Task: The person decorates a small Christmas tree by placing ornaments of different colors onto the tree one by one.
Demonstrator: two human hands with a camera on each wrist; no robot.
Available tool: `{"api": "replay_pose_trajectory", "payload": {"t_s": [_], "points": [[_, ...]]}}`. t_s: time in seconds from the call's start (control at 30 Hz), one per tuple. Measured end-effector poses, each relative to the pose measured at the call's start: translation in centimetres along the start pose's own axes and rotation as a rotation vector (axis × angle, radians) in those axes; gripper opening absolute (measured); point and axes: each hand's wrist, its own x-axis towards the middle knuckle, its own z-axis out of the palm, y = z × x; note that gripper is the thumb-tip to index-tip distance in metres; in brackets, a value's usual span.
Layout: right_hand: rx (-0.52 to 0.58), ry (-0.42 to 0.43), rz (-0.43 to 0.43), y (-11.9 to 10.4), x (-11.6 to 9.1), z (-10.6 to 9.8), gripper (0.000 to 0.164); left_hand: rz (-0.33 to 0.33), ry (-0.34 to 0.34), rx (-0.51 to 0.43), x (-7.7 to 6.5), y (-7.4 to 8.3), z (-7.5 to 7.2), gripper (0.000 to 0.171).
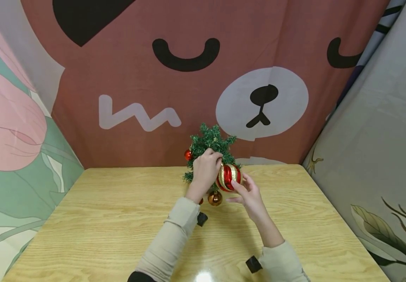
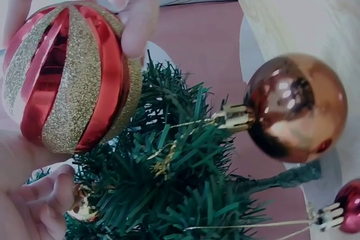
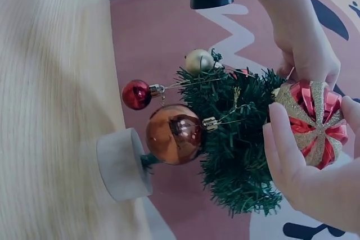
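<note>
A large Christmas bauble [image 1: 228, 178] with red and gold glitter stripes sits against the right side of a small artificial Christmas tree [image 1: 210, 141]. My right hand [image 1: 252, 197] holds this bauble from the right, thumb on one side and fingers on the other, as the right wrist view shows. My left hand [image 1: 206, 167] is in front of the branches, its curled fingers pinching at the bauble's top end. Just what lies between those fingertips is hidden. A copper bauble [image 2: 298, 108] hangs below the striped one, and a small red bauble [image 3: 136, 94] hangs beside it.
The tree's pale round base [image 3: 121, 164] stands on the wooden table [image 1: 125, 219], near its back edge. A pale gold bauble [image 3: 199, 61] and another red bauble [image 1: 188, 155] hang on the tree. Behind is a bear-print curtain [image 1: 125, 78].
</note>
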Motion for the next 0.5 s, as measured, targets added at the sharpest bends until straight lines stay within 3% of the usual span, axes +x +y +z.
{"api": "replay_pose_trajectory", "payload": {"t_s": [0.27,0.5], "points": [[0.144,-0.133,0.078,0.6,0.1,-0.6,0.042,0.044,-0.050,0.074,0.4,0.0,-0.3,0.010],[0.225,-0.188,0.141,1.4,0.3,-1.0,0.042,0.059,-0.055,0.102,0.4,0.1,-0.3,0.010]]}}
